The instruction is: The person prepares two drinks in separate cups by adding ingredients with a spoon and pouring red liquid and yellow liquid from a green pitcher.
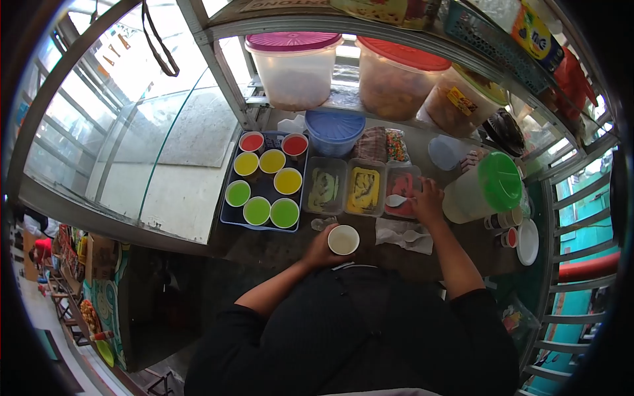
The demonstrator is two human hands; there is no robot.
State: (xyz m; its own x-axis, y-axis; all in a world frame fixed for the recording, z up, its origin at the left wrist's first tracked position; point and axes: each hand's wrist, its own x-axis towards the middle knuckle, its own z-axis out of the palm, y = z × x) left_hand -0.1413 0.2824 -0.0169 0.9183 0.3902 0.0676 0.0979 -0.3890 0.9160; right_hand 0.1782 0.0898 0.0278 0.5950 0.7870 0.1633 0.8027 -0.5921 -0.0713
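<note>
The head view looks forward and steeply down from the person's head, over the dark-clothed torso (pixel 356 323) at the near edge. The counter (pixel 264 245) lies close below, with the left hand (pixel 323 247) and right hand (pixel 429 198) within arm's length. Its wide, round-edged field bends the shelf frame (pixel 290 28) on the far side and the slats (pixel 581 288) on the right.

Holds the bare left hand (pixel 320 249) close before the torso, fingers curled in a grip. Bends the left arm, slanting the bare left forearm (pixel 274 285) inward. Reaches farther forward with the bare right hand (pixel 428 200), fingers bent and pinched. Extends the bare right forearm (pixel 456 254) from a black sleeve (pixel 485 323), angled inward.
</note>
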